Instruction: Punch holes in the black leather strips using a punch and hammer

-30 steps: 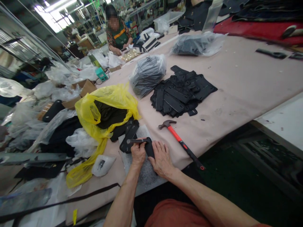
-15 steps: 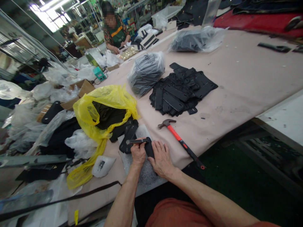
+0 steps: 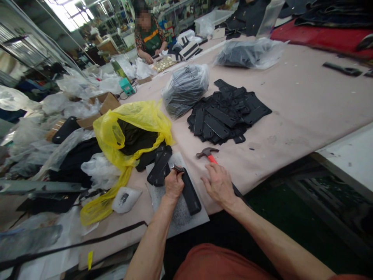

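Observation:
My left hand (image 3: 174, 185) is closed around a metal punch (image 3: 177, 168), whose end sticks out above the fist. Its tip lies at the upper end of a long black strap piece (image 3: 191, 196), which rests on a speckled pale board (image 3: 201, 218). My right hand (image 3: 219, 186) is over the handle of a claw hammer (image 3: 207, 151) with a red and black grip, its fingers apart; whether they touch the handle I cannot tell. More black pieces (image 3: 160, 166) lie on the board, just left of my left hand.
A pile of black pieces (image 3: 221, 112) lies past the hammer, beside a filled plastic bag (image 3: 186, 89). To the left stands an open yellow bag (image 3: 136, 109) with dark material inside. A co-worker (image 3: 150, 39) sits across the table. The table edge (image 3: 268, 173) runs along the right.
My right hand has left the black strap piece and moved right, over the hammer handle. My left hand has tipped the punch from lying flat to more upright.

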### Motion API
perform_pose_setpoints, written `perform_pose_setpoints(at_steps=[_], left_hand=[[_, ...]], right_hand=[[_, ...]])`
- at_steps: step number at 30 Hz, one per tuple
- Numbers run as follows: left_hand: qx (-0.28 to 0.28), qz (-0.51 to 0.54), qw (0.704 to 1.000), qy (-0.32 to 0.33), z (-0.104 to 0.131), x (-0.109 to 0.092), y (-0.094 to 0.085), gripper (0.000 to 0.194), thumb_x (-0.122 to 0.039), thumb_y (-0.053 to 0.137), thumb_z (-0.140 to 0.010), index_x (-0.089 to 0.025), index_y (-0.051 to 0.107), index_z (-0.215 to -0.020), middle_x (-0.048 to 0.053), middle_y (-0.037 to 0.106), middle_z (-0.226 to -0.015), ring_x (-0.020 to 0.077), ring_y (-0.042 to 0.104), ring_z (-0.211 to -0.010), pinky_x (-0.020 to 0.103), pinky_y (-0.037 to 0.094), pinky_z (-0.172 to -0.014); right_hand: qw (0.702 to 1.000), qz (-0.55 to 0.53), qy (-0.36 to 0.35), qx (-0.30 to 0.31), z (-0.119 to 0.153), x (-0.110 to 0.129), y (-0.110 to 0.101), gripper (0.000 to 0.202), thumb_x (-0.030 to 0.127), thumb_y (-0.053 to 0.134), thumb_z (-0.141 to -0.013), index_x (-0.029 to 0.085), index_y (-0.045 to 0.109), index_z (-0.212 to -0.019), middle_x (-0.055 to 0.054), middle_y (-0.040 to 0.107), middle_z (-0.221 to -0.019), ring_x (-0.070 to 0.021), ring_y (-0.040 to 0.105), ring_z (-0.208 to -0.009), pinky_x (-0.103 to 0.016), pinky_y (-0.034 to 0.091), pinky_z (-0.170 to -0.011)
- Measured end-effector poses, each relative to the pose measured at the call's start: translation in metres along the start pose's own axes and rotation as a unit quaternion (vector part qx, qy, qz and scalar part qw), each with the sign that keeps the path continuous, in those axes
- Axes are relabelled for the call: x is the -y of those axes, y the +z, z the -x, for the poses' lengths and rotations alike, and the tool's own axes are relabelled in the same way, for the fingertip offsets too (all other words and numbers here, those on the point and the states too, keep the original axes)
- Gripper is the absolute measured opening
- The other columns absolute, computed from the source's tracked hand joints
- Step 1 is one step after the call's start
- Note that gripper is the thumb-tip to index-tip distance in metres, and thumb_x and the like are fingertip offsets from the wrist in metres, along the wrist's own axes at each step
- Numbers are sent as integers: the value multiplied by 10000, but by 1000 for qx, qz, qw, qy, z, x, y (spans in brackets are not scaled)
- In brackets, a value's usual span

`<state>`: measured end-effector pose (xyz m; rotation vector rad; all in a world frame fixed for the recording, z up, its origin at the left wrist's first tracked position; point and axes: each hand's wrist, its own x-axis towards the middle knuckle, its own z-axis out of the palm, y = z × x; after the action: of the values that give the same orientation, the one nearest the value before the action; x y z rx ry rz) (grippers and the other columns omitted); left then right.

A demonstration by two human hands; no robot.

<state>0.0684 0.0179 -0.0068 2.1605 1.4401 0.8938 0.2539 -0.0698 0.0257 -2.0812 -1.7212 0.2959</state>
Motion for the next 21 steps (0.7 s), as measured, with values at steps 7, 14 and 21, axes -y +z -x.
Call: perform_pose_setpoints(at_steps=[7, 14, 21], left_hand=[[-2, -8, 1000, 2, 1, -1, -1, 189, -160, 519, -849, -203, 630, -997, 63, 726, -891, 223, 700, -842, 330, 544, -790], [8, -36, 999, -14, 2, -5, -4, 118, -152, 546, -838, -204, 618, -915, 65, 716, -829, 226, 696, -789, 307, 534, -725], [40, -79, 995, -46, 3, -9, -7, 107, -168, 542, -864, -195, 609, -942, 50, 717, -839, 204, 697, -823, 264, 514, -726]], right_hand=[[983, -26, 147, 111, -5, -53, -16, 93, 237, 552, -819, 175, 530, -885, -82, 565, -860, -208, 554, -785, -317, 429, -666], [731, -492, 376, 287, -14, -28, -42, 123, 297, 490, -854, 195, 459, -793, 85, 389, -572, -42, 303, -358, -175, 251, -340], [884, -445, 11, -140, -61, 73, -202, 281, 470, 535, -895, 196, 539, -833, 46, 447, -614, -72, 419, -435, -201, 314, -368]])
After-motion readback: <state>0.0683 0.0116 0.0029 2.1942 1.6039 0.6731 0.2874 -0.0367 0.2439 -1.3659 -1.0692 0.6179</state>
